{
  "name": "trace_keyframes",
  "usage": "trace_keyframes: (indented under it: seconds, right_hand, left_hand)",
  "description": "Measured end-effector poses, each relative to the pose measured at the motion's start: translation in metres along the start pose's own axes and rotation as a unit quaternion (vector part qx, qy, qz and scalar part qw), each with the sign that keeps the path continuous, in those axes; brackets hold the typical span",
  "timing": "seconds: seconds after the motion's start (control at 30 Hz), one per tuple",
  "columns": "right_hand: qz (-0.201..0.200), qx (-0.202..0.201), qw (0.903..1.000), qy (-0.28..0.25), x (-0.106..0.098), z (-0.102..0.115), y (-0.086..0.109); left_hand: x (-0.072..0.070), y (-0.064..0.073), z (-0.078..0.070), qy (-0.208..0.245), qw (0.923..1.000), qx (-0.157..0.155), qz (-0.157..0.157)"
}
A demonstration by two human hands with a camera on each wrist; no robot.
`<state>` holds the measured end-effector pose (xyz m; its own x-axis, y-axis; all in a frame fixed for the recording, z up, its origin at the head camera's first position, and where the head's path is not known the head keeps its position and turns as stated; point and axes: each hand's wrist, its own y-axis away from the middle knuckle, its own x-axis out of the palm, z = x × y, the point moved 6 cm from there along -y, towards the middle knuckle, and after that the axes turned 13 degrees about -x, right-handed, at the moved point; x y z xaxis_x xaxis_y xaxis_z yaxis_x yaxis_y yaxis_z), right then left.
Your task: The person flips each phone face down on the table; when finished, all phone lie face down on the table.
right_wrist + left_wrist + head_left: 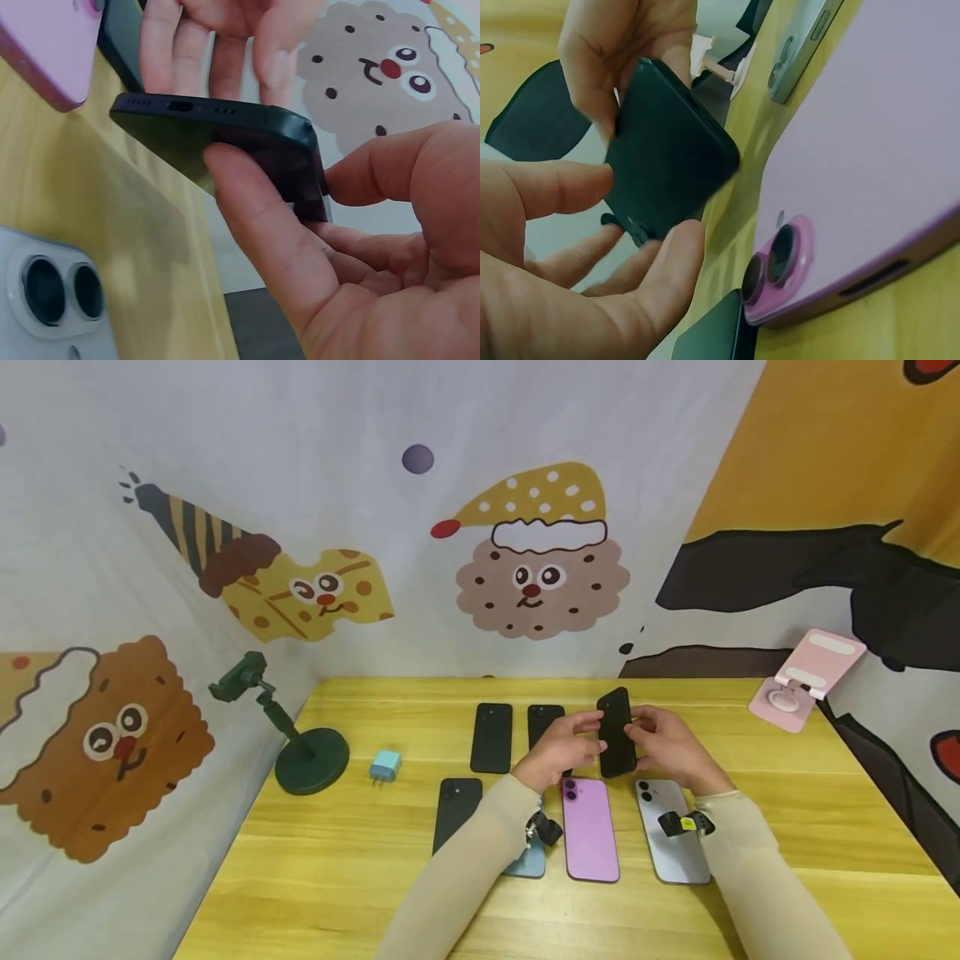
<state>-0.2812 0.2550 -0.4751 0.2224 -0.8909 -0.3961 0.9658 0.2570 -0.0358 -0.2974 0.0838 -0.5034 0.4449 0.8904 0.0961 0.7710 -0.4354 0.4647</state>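
A black phone [617,735] stands tilted above the back middle of the table. My right hand [670,743] holds it by its edge, the thumb lying across one face in the right wrist view, where the charging port shows. My left hand [564,747] reaches to the phone's other side with fingers spread and fairly straight; whether the tips touch it is hard to tell. Below lie a pink phone [591,831] and a white phone [667,835], both back up. Partly behind my left hand is another dark phone [546,720].
Further left lie a black phone [491,737], another dark phone [457,810] and a blue phone [531,860] partly under my left forearm. A blue charger plug [386,765] and a green stand [311,760] are at left. A pink phone stand [806,681] sits at the back right.
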Motion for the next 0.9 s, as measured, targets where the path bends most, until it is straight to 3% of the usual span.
trace_keyframes:
  seconds: [0.1,0.4,0.63,0.9]
  right_hand:
    - [-0.018,-0.001,0.9998,0.006,-0.005,0.005,0.004]
    - [-0.047,-0.029,0.998,-0.031,-0.01,0.022,0.01]
    - [-0.042,-0.026,0.9987,-0.015,-0.013,0.017,0.01]
    - [-0.028,-0.011,0.9995,-0.004,-0.013,0.003,0.005]
  left_hand:
    - [-0.004,-0.001,-0.001,0.014,0.9998,-0.004,-0.01]
    - [0.0,0.0,-0.004,0.063,0.9977,-0.006,0.023]
    - [-0.004,0.001,-0.004,0.075,0.9972,0.007,-0.001]
    - [-0.011,0.001,0.0,0.05,0.9982,0.003,-0.032]
